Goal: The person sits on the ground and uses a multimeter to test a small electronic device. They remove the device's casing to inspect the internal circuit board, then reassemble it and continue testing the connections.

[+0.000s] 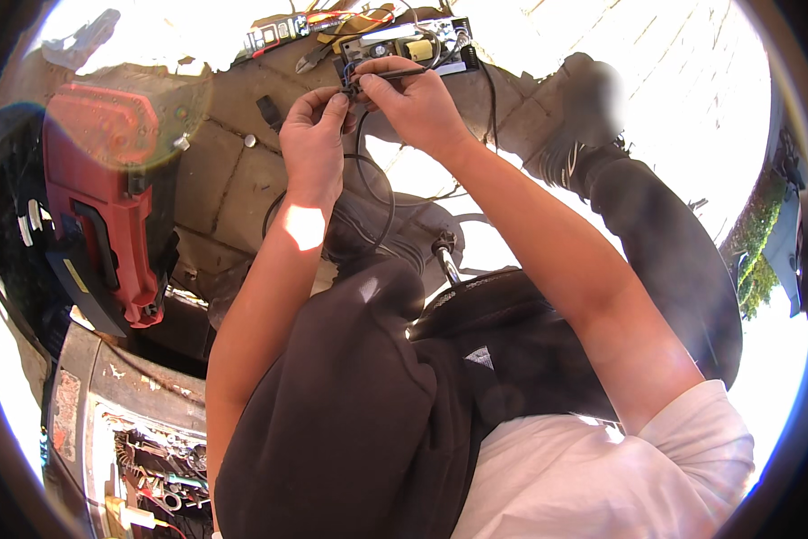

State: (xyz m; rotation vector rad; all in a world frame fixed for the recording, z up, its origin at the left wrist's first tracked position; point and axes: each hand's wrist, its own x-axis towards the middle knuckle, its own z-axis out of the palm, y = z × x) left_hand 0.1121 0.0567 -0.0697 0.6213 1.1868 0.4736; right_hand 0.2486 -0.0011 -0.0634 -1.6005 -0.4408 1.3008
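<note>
My left hand [312,144] and my right hand [417,106] meet at the top centre, fingertips almost touching. Both pinch the end of a black cable [368,157], where thin wires show between the fingers; the exact joint is partly hidden. A dark length of the cable also passes under my right thumb and forefinger. Just beyond the fingers lies an open circuit board [399,47] in a metal frame, with a yellow component on it. Wires run from the board towards my hands. Left of it rest pliers [312,59] with their jaws apart.
A red toolbox [107,207] stands on the paving at the left. Below it, a worn case [157,467] holds loose hardware and tools. A second long board [274,36] with coloured wires lies at the top. A black plug [267,111] sits by my left hand. My legs flank the work.
</note>
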